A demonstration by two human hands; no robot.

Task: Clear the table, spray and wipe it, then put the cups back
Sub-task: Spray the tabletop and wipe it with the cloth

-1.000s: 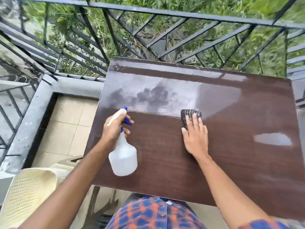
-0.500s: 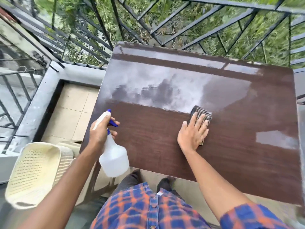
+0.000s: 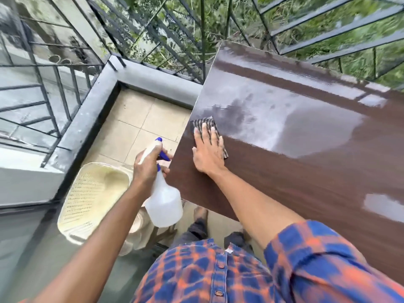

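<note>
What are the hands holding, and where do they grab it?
The left hand grips the spray bottle at its neck. The right hand holds nothing; it presses flat on the cloth.

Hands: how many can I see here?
2. The left hand grips the spray bottle beside the table; the right hand presses the cloth flat on it.

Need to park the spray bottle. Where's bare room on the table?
Table is bare right of the right hand and cloth: dry brown toward the near edge, glossy toward the railing. Crowded only at its left edge, where the left hand holds the spray bottle alongside.
</note>
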